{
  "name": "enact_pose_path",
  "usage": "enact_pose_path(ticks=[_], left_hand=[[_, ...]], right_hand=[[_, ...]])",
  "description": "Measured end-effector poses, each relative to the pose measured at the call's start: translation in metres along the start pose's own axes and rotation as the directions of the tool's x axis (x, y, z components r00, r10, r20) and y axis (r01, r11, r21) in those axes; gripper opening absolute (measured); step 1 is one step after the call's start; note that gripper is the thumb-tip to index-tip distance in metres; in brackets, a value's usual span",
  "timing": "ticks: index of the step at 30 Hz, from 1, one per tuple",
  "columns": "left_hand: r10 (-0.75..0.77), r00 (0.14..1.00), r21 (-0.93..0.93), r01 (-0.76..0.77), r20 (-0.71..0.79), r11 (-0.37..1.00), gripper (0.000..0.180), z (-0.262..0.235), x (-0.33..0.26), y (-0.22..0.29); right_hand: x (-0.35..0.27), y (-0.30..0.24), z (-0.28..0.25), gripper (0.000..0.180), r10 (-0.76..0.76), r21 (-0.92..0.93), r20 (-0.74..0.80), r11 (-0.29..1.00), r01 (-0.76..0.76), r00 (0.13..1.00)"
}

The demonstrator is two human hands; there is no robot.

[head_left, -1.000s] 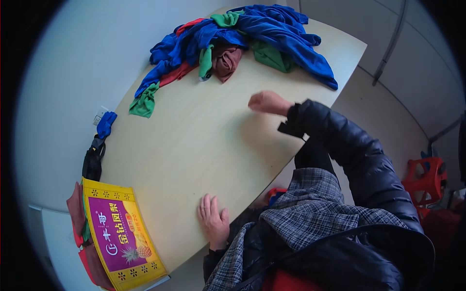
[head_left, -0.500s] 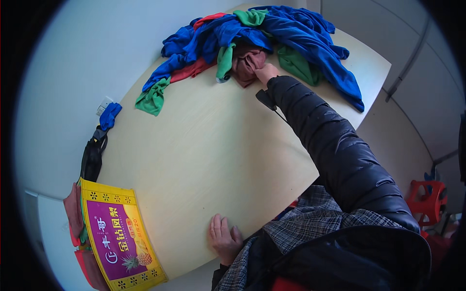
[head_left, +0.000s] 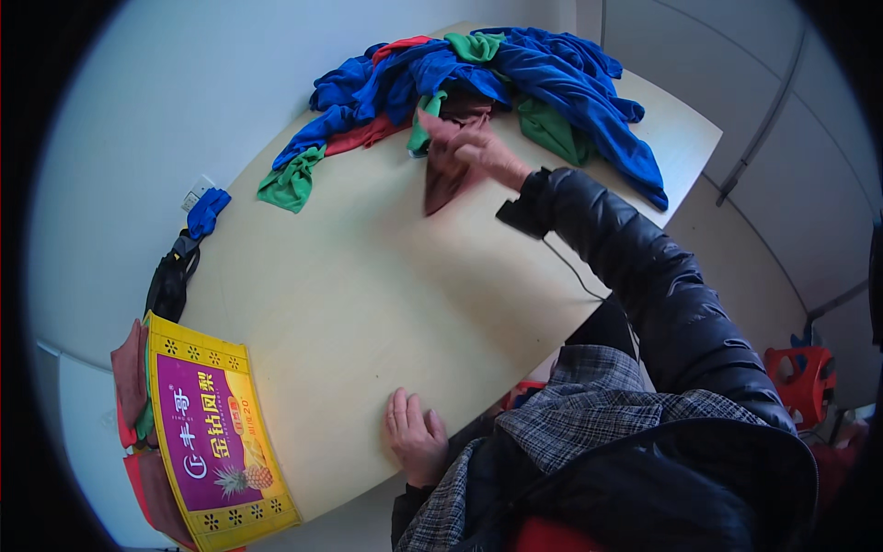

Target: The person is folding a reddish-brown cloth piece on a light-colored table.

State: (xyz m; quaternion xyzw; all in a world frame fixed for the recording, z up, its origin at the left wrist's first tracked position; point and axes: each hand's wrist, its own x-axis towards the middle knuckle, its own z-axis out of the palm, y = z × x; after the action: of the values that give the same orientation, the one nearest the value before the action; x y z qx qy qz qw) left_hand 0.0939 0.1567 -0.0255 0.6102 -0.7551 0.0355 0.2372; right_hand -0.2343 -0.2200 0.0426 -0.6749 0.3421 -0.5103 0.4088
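My right hand [head_left: 492,156] is closed on a reddish-brown cloth [head_left: 448,182] and holds it up at the front of a cloth pile. The lower part of the cloth hangs over the tabletop, slightly blurred. Just behind it lie a small green cloth [head_left: 421,129] and a crumpled blue cloth [head_left: 441,69]. A larger green cloth [head_left: 552,131] and a long blue cloth [head_left: 598,110] spread to the right of my hand. My left hand [head_left: 416,443], fingers stretched out, rests on the near edge of the table [head_left: 349,294] and holds nothing.
At the near left stands a yellow and purple carton [head_left: 212,423] with folded red and brown cloths [head_left: 133,377] in it. A black bag [head_left: 170,285] and a small blue cloth [head_left: 208,213] lie along the left edge. A red stool [head_left: 800,382] stands at the right.
My right hand has pulled the reddish-brown cloth out of the pile, toward me and slightly left. My left hand stays on the table edge.
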Motion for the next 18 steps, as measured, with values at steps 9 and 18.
enact_pose_path(ticks=[9,18], left_hand=[[-0.015,0.985,-0.186,-0.017,-0.173,0.982,0.026,0.005,-0.01,-0.01],[-0.316,0.947,-0.65,0.211,-0.048,0.73,0.034,-0.029,0.005,0.002]], right_hand=[[-0.168,-0.106,0.144,0.015,-0.006,0.406,0.693,0.83,-0.383,0.721],[-0.275,-0.14,0.172,0.01,0.236,0.211,0.709,0.828,-0.519,0.664]])
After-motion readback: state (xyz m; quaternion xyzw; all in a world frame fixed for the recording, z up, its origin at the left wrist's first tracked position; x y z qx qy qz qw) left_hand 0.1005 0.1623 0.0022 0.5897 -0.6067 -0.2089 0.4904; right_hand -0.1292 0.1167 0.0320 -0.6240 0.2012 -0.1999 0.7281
